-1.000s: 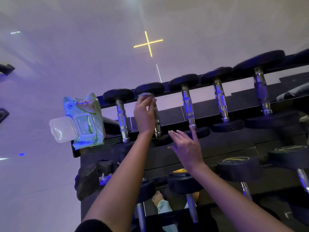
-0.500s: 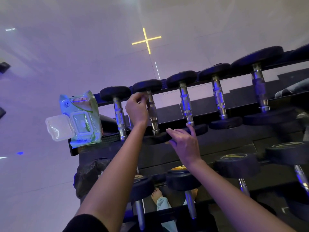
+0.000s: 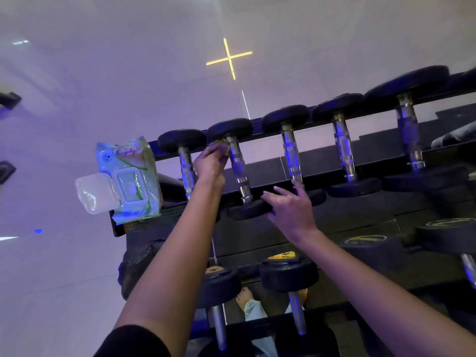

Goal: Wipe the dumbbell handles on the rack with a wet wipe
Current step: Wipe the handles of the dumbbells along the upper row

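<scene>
Several black dumbbells with chrome handles lie in a row on the top tier of a black rack (image 3: 347,222). My left hand (image 3: 211,161) pinches a small wet wipe (image 3: 224,148) against the far end of the second dumbbell's handle (image 3: 238,168), just under its far head. My right hand (image 3: 288,207) has straight fingers resting on the near head of that dumbbell (image 3: 247,210), close to the third dumbbell's handle (image 3: 291,155).
A green wet wipe pack (image 3: 128,179) with its clear lid flipped open stands on the rack's left end. More dumbbells (image 3: 288,276) sit on the lower tier. A black bag (image 3: 139,266) hangs at the rack's left side. Pale tiled floor lies beyond.
My left hand slid up the second handle from its middle to its far end and off to the handle's left side. My right hand stayed on the near head.
</scene>
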